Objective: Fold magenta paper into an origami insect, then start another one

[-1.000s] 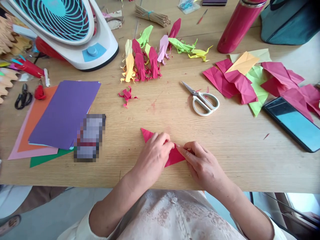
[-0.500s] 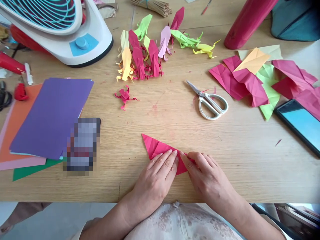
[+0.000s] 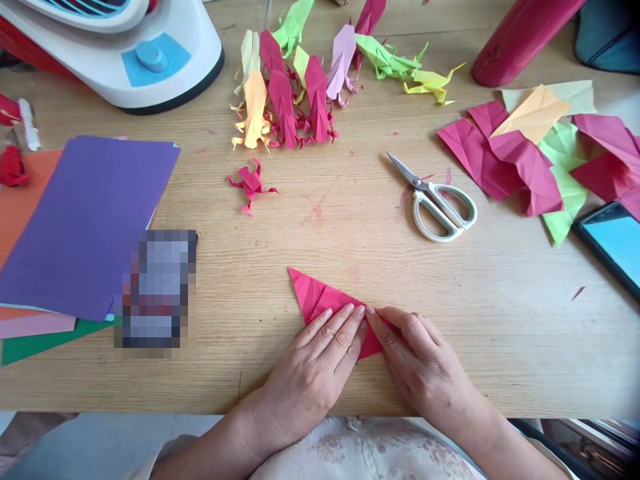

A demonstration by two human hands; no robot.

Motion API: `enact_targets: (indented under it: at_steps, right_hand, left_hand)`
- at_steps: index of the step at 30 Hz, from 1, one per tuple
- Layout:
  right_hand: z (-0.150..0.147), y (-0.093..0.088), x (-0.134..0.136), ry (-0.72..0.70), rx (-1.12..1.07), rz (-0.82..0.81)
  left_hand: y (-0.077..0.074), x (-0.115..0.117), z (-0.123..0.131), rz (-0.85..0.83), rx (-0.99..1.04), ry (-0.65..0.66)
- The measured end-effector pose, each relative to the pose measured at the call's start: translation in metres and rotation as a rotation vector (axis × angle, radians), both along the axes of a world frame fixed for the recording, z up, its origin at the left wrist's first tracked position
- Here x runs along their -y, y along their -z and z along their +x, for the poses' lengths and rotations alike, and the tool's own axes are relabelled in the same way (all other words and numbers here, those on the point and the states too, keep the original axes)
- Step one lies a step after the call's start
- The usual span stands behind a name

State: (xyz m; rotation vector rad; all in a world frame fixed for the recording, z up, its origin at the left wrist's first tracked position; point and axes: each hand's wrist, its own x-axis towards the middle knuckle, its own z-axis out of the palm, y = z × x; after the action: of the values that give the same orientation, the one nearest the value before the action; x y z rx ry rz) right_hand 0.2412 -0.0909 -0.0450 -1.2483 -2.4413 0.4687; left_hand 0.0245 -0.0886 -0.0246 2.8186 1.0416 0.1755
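A folded red sheet of paper [image 3: 313, 293] lies on the wooden table [image 3: 225, 267] near its front edge, one pointed corner toward the upper left. My left hand [image 3: 323, 360] rests flat on it with the fingers stretched out side by side. At the paper's upper right edge, my right hand [image 3: 420, 353] pinches the paper between thumb and curled fingers, its thumb tip beside my left fingertips. The fingers hide part of the sheet. Farther back sits a small red folded figure [image 3: 251, 187].
White-handled scissors [image 3: 443, 212] lie right of centre. Folded paper figures [image 3: 283, 107] stand at the back. Creased papers [image 3: 517, 163] and a phone [image 3: 615, 243] are at the right. Purple sheets [image 3: 90, 220], a blurred object [image 3: 160, 287] and a white appliance [image 3: 195, 53] occupy the left.
The camera view has shifted and come slightly closer to the table. Both hands keep nearly the same pose on the red paper; nothing has been let go.
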Motion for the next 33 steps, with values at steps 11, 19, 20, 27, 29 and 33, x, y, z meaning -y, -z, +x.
enact_targets:
  at_steps: [11,19,20,27,29,33]
  right_hand:
    - [0.001,-0.007,-0.005,0.001,-0.064,-0.012]
    - [0.004,-0.013,-0.012,0.033,-0.239,-0.129]
    - [0.004,-0.013,-0.012,0.035,-0.244,-0.128]
    - [0.004,-0.008,-0.011,0.029,-0.264,-0.099]
    - [0.004,-0.008,-0.011,0.025,-0.26,-0.09]
    - [0.004,-0.007,-0.012,0.022,-0.249,-0.074]
  left_hand:
    - [0.003,-0.003,0.003,-0.067,0.12,-0.045]
    - [-0.015,-0.021,0.02,-0.4,0.407,-0.334]
    - [-0.015,-0.022,0.024,-0.42,0.437,-0.385]
    - [-0.008,-0.022,0.048,-0.345,0.346,-0.568]
    - [-0.007,-0.024,0.05,-0.33,0.321,-0.579]
    - [-0.008,-0.03,0.05,-0.366,0.331,-0.577]
